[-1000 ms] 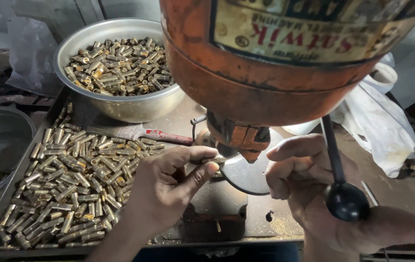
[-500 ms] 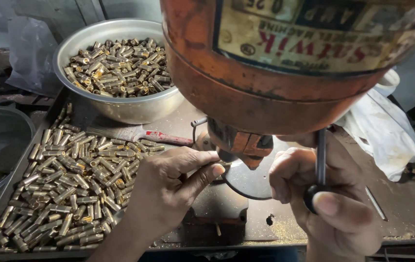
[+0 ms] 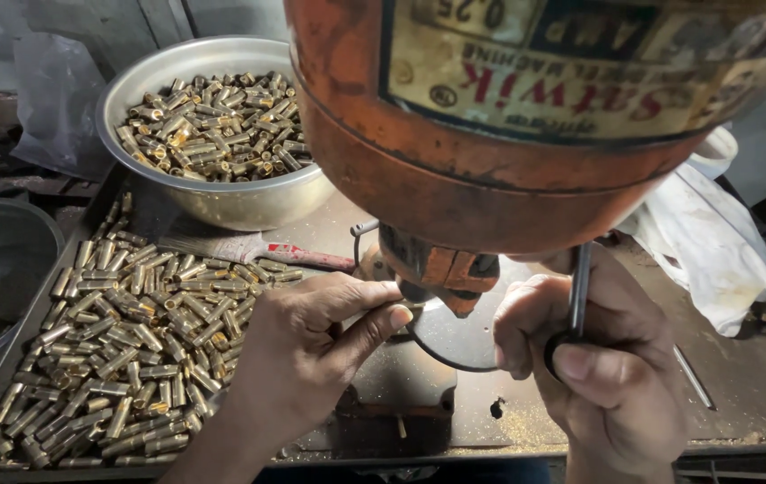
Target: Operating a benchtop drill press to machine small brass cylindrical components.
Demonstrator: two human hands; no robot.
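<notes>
Lever: right hand (image 3: 602, 358) now wrapped tight round the black lever (image 3: 578, 291); a second ago its knob sat loose by the palm.
Left hand: left hand (image 3: 311, 345) pinched at the spindle (image 3: 437, 264), likely on a small piece, can't tell.
Change: looks like a press stroke coming down.
Disc: round plate (image 3: 459, 332) right under the spindle.
Tray: brass cases (image 3: 132, 341) heaped left, more in the bowl (image 3: 221, 202).
Bench: grimy metal, white rag (image 3: 714, 233) right.
</notes>
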